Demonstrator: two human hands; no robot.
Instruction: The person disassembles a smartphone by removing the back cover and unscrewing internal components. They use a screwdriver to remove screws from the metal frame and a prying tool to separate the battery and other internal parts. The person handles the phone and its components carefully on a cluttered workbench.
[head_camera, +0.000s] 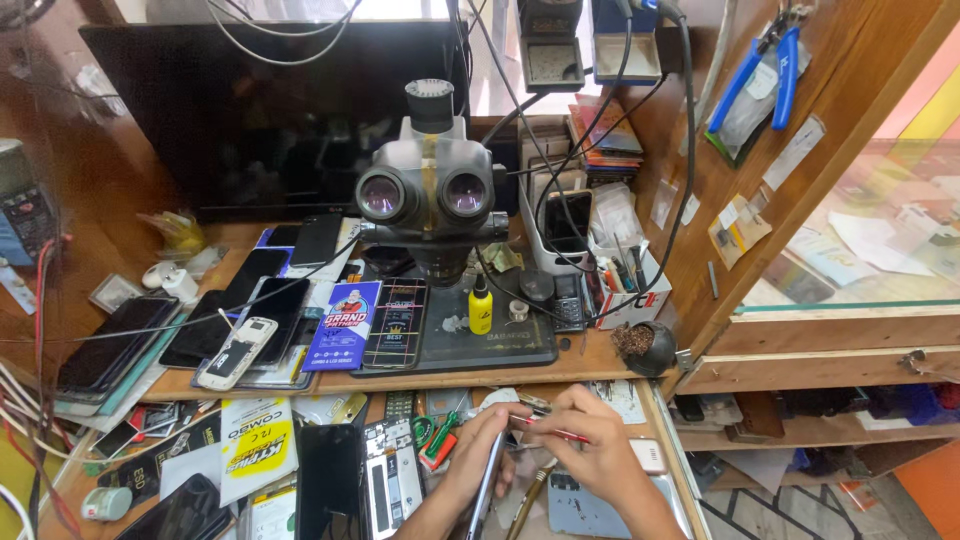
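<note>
A: Head view: what's below the microscope (430, 190)?

B: Both hands. The left hand (478, 452) is closed around a phone (487, 490) held on edge. The right hand (600, 450), just beside it, pinches a red tool (550, 430), tip toward the phone's top.

Phone repair shop: microscope (430, 190), opened phones (236, 352), tools on bench.

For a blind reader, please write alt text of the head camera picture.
Two hands work at a cluttered repair bench: the left hand steadies a phone, the right hand holds a red tool. A microscope stands behind.
</note>
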